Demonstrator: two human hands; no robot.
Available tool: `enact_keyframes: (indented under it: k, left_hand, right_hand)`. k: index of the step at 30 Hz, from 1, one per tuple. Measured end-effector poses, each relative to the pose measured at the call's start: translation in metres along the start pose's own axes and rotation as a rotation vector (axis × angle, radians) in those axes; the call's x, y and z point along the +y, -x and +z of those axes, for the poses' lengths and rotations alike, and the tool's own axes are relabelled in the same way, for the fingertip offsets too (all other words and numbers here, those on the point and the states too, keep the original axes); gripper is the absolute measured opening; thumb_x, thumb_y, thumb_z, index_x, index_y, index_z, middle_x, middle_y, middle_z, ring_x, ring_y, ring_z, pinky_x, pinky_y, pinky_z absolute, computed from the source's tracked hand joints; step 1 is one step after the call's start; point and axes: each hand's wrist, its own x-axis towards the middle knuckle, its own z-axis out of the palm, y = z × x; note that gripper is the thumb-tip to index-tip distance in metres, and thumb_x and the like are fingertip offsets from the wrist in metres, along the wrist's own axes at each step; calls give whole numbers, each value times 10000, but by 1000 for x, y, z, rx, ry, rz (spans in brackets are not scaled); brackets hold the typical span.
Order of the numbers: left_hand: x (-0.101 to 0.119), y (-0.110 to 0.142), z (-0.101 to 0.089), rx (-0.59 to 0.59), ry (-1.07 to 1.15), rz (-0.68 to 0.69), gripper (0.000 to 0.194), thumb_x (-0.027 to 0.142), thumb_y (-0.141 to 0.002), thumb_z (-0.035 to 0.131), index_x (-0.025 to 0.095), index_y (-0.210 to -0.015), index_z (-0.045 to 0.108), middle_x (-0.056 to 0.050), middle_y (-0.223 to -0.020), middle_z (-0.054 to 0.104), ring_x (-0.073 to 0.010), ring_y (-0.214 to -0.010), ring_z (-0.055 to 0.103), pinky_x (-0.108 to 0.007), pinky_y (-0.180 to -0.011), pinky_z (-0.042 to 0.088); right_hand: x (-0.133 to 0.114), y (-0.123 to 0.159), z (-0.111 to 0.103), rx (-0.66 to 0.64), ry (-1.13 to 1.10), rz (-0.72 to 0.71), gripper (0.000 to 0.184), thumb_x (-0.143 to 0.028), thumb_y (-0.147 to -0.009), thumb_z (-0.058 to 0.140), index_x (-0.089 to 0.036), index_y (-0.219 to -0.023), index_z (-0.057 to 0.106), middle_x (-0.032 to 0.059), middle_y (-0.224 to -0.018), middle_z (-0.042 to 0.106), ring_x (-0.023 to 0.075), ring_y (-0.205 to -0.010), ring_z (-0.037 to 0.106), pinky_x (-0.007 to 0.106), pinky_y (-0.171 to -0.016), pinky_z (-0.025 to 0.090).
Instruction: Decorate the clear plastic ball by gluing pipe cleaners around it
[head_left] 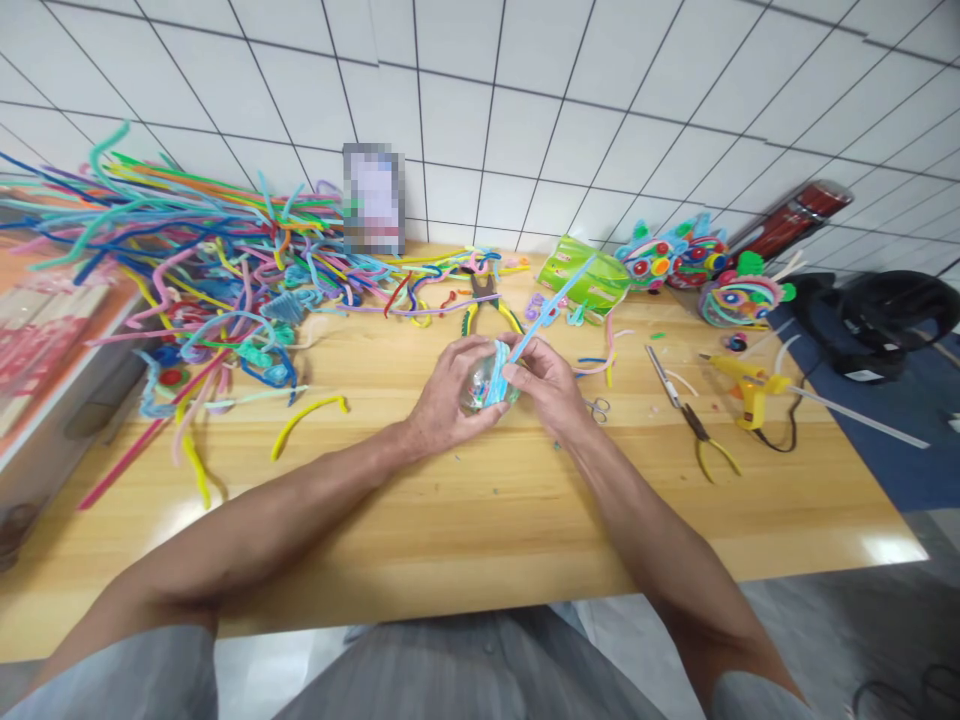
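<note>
Above the middle of the wooden table, my left hand (455,392) is wrapped round a clear rounded ball (478,385) with small coloured bits inside. Light-blue fuzzy strands form a band round the ball. My right hand (546,378) pinches a light-blue pipe cleaner (559,300) at the band, and its long loose end sticks up to the right. The fingers hide part of the ball. Just behind my hands lie yellow-and-green handled pliers (487,305). Small scissors (598,408) rest beside my right wrist.
A tangled heap of coloured pipe cleaners (225,240) covers the back left. At the right are a yellow glue gun (750,385), yellow-handled pliers (705,440) and a craft knife (663,376). Decorated colourful heads (742,290), a green packet (581,275) and a red flask (795,220) stand behind.
</note>
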Motion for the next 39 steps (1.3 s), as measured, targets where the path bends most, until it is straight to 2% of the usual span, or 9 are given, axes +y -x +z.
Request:
enact_keyframes:
  k: [2,5,8,12,17,24,29,32,39]
  left_hand:
    - [0,0,0,1,38,-7,715,443,-939,773,246,-1541,441,-175,-1512,554,-341,-1479,535,-583,-1229,489]
    - [0,1,0,-11,30,-101,728,504,-968,742,227,-1561,422,-194,-1557,535,-352,-1501,525,-584,-1240,481]
    - [0,0,-1,-44,10,-165,661,488,-985,728,229,-1532,461,-169,-1500,597,-332,-1433,591,-555,-1216,508]
    - [0,0,-2,-39,27,-109,621,468,-1008,692,244,-1538,458,-155,-1481,601,-318,-1424,587,-543,-1204,516]
    - [-2,0,-2,-54,31,-57,621,433,-1030,663,255,-1573,421,-158,-1486,583,-316,-1446,556,-557,-1214,502]
    - [2,-1,-6,-72,105,-114,543,470,-1066,599,270,-1552,464,-150,-1491,589,-312,-1443,561,-559,-1228,486]
    - [2,0,-5,-32,132,-167,468,495,-1090,557,257,-1491,516,-142,-1453,603,-290,-1409,584,-529,-1224,496]
    - [0,1,-4,-32,119,-165,481,518,-1097,531,256,-1499,502,-146,-1465,594,-296,-1428,571,-542,-1232,490]
    - [-1,0,-4,-38,126,-162,484,517,-1093,529,272,-1510,501,-141,-1469,600,-302,-1434,567,-553,-1241,484]
  right_hand:
    - [-1,-1,-2,-28,5,-1,480,-575,-684,967,-267,-979,748,30,-1303,729,206,-1092,656,322,-937,559]
    - [-1,-2,-4,-47,10,1,515,-557,-673,981,-274,-1042,760,19,-1209,740,192,-1028,655,312,-909,560]
    - [-1,-2,-5,-47,23,-5,481,-554,-672,983,-267,-985,757,18,-1207,743,195,-1036,663,310,-918,560]
    - [-3,-1,-2,-40,18,0,437,-580,-699,959,-255,-871,722,28,-1305,730,199,-1037,673,313,-886,567]
    - [-1,0,1,-20,2,-24,413,-550,-699,968,-270,-884,727,15,-1284,736,197,-1063,669,318,-929,554]
    - [0,-1,-1,-34,33,-44,431,-596,-701,954,-272,-891,742,13,-1269,750,219,-1115,676,348,-979,559]
    - [-5,-1,-1,-54,-10,-10,444,-597,-695,961,-279,-936,766,15,-1223,764,199,-1017,678,318,-873,579]
    - [-7,-1,-1,-40,-22,-3,442,-595,-682,966,-281,-924,770,16,-1186,773,201,-1001,673,325,-882,587]
    - [-7,-2,-2,-41,-20,-3,426,-580,-677,971,-271,-878,758,18,-1247,766,200,-1000,674,323,-873,585]
